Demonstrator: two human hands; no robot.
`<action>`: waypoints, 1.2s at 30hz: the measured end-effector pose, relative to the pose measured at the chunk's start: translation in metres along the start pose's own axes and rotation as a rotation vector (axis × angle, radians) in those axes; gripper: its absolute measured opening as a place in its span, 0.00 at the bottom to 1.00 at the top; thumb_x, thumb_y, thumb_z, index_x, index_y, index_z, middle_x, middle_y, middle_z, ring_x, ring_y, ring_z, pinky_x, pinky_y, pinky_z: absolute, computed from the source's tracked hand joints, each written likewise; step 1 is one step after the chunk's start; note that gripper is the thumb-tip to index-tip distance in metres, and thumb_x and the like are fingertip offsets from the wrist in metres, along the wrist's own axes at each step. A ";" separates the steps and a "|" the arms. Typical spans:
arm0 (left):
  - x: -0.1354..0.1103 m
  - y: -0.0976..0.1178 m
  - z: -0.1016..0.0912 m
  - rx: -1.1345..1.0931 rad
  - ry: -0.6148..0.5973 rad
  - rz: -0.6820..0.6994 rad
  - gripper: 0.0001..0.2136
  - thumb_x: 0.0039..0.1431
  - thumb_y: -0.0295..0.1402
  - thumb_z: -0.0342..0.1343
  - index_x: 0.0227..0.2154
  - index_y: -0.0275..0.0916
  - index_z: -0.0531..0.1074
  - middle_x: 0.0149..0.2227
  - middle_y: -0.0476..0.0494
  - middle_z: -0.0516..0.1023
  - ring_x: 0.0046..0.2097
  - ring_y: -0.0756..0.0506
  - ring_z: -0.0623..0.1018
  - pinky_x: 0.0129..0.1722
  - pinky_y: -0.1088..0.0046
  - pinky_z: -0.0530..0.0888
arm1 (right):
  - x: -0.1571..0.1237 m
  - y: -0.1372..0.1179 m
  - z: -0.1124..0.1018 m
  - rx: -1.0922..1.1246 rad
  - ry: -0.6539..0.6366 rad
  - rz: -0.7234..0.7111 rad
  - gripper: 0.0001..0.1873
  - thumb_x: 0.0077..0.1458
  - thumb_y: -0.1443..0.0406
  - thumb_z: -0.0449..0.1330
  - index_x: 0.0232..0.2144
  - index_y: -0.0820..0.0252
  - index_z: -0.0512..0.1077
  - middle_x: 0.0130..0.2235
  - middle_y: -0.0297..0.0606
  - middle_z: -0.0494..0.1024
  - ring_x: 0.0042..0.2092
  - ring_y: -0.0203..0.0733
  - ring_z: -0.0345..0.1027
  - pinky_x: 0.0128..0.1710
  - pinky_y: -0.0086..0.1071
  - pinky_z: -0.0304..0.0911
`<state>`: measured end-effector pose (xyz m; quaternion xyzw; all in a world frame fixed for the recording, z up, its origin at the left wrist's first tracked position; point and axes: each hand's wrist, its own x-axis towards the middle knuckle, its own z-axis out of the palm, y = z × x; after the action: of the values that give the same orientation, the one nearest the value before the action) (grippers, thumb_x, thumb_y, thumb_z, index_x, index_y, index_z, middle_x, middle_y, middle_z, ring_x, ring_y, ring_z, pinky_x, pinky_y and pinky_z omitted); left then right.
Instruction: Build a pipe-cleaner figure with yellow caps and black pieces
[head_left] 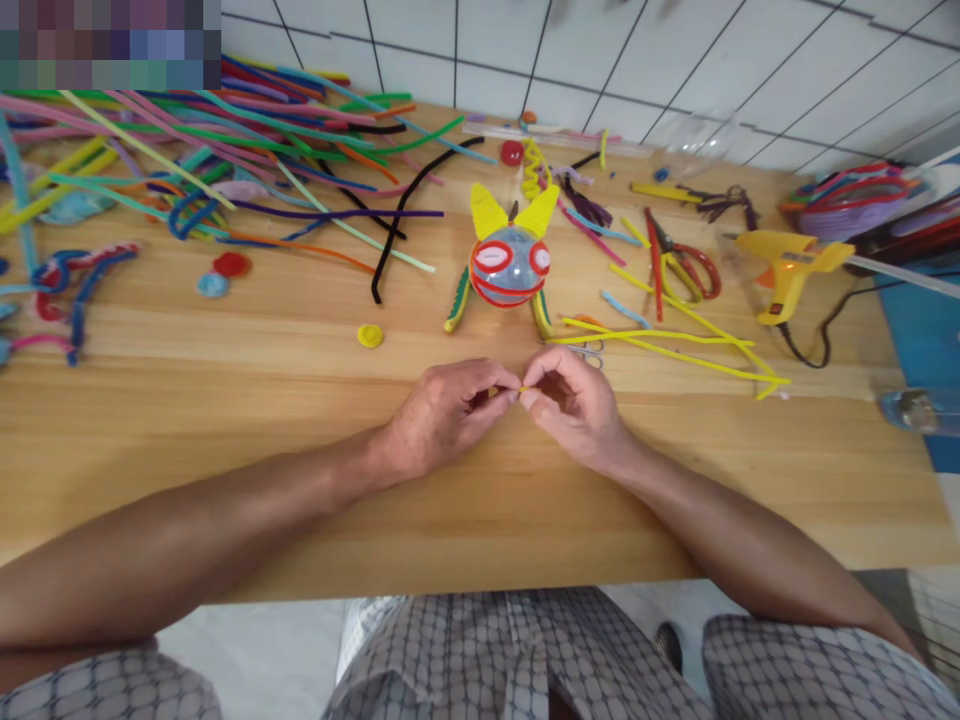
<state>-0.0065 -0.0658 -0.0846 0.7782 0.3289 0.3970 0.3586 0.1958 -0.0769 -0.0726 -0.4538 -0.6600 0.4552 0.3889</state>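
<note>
My left hand [457,412] and my right hand [574,408] meet fingertip to fingertip above the wooden table. Both are closed in a pinch on a short bit of yellow pipe cleaner [523,389], mostly hidden by the fingers. Just beyond them stands a figure [512,262] made from a clear ball, with yellow ears, red-rimmed eyes, a red mouth outline and green-and-yellow legs. A coiled yellow disc [370,336] lies beyond my left hand. Long yellow pipe cleaners [675,340] and partly covered small scissors [592,352] lie beyond my right hand.
Many coloured pipe cleaners [247,150] are heaped at the back left. Red-handled scissors [686,265] and a yellow glue gun [787,265] with a black cord lie to the right. Red and blue coils [225,270] rest at left. A tiled wall [495,60] bounds the table.
</note>
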 end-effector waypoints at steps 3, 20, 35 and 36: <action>0.000 0.001 0.000 0.008 0.000 0.005 0.06 0.65 0.21 0.57 0.38 0.36 0.77 0.32 0.48 0.82 0.31 0.53 0.77 0.32 0.80 0.72 | 0.001 0.000 0.000 -0.014 0.003 -0.004 0.05 0.57 0.67 0.63 0.33 0.54 0.69 0.32 0.32 0.72 0.32 0.37 0.65 0.31 0.33 0.60; 0.000 -0.001 0.000 0.026 0.008 0.064 0.06 0.66 0.21 0.57 0.38 0.35 0.77 0.33 0.47 0.82 0.33 0.53 0.78 0.34 0.81 0.72 | 0.000 0.001 0.000 -0.039 -0.012 -0.024 0.04 0.57 0.68 0.61 0.34 0.55 0.68 0.32 0.32 0.72 0.32 0.37 0.65 0.32 0.33 0.60; 0.000 0.000 0.001 -0.007 -0.001 0.058 0.05 0.66 0.21 0.57 0.39 0.35 0.76 0.33 0.47 0.82 0.32 0.53 0.78 0.33 0.81 0.72 | 0.000 0.000 -0.001 -0.043 -0.024 -0.019 0.04 0.56 0.67 0.61 0.33 0.54 0.67 0.32 0.33 0.71 0.32 0.38 0.64 0.32 0.34 0.60; 0.000 0.000 0.001 -0.008 -0.004 0.056 0.05 0.66 0.21 0.57 0.39 0.35 0.76 0.33 0.47 0.82 0.33 0.53 0.78 0.33 0.81 0.72 | 0.000 0.000 -0.001 -0.039 -0.024 -0.019 0.04 0.56 0.67 0.61 0.33 0.54 0.67 0.32 0.32 0.71 0.32 0.38 0.64 0.32 0.34 0.59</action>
<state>-0.0063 -0.0661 -0.0854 0.7863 0.3050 0.4067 0.3511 0.1965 -0.0764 -0.0721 -0.4498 -0.6776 0.4438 0.3763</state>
